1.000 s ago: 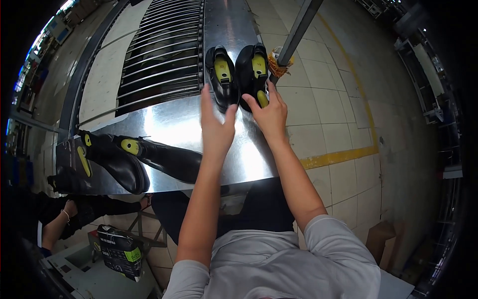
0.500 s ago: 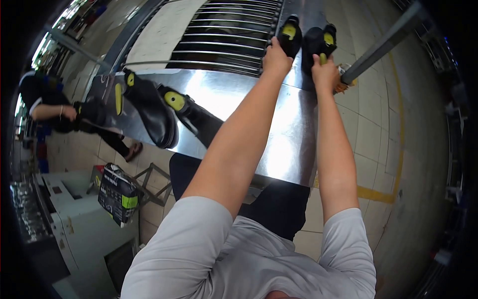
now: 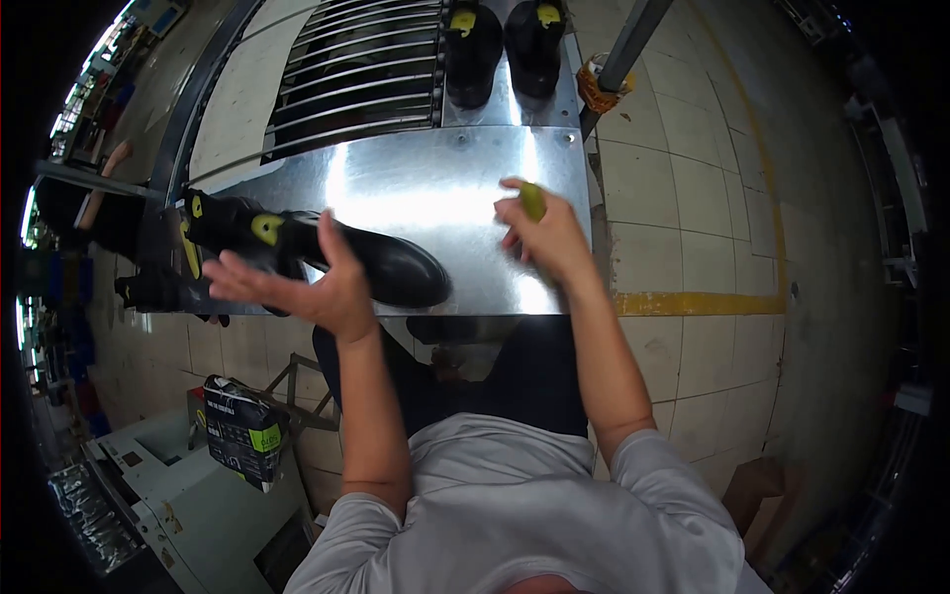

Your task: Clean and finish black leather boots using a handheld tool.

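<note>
My left hand [image 3: 312, 292], fingers spread, hovers over the near edge of the metal table, holding nothing. Beside it lies a black shoe [image 3: 401, 267] with its toe to the right; its yellow-green patch [image 3: 266, 229] shows near the heel end. Partly behind that hand is another black shoe [image 3: 220, 223], and a flat yellow-green strip [image 3: 190, 249] lies to its left. Above the table's right part, my right hand [image 3: 547, 238] grips a yellow-green piece with a rounded end [image 3: 532, 202]; most of it is hidden. Two black shoes [image 3: 473, 57] [image 3: 535, 49] stand side by side at the far right.
The metal table [image 3: 426, 178] adjoins a roller conveyor [image 3: 361, 79] carrying a pale board [image 3: 230, 109]. A grey post [image 3: 633, 45] rises at the right. A person's arm [image 3: 106, 178] is at the far left. A black-and-green bag [image 3: 242, 431] hangs near a grey machine [image 3: 188, 495] at the lower left.
Both hands have let go of the far shoes and come back nearer. My left hand has swung left toward the lying shoes and opened. The yellow-green piece stayed in my right hand.
</note>
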Demonstrator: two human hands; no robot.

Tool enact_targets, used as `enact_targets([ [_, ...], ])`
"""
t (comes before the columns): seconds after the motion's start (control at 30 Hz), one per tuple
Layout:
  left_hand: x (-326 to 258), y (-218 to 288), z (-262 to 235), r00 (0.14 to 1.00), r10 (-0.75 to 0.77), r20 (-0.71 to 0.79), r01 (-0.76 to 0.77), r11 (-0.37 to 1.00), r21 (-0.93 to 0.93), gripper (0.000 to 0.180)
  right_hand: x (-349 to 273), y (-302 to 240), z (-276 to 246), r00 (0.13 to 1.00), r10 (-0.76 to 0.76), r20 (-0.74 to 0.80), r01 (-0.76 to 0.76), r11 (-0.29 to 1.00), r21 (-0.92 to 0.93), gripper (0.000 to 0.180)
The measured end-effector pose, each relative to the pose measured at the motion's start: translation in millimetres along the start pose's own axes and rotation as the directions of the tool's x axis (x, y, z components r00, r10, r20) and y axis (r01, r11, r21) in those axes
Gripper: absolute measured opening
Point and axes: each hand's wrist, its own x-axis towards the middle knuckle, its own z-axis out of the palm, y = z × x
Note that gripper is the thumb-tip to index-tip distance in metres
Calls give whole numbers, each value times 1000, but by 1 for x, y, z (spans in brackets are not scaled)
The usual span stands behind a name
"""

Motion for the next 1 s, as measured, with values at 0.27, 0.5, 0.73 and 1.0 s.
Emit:
enact_targets([
  [0.27, -34, -3, 35, 803, -507, 314, 566, 814, -133, 127, -25, 56, 56, 954, -168, 249, 201, 973, -113, 44],
  [0.5, -22, -19, 29, 688, -243, 684, 695, 493, -524, 77, -57, 38, 7, 995, -81, 49, 72, 983, 170, 43],
  [0.73, 29, 68, 56, 103, 718, 688, 626, 491, -606, 76, -47, 28, -69, 874, -472, -113, 463, 881, -95, 84],
  [1.0, 38, 99, 124, 301, 742, 598, 284, 529, -800, 60, -71, 41, -3, 717, -592, -369, 301, 740, -601, 68],
])
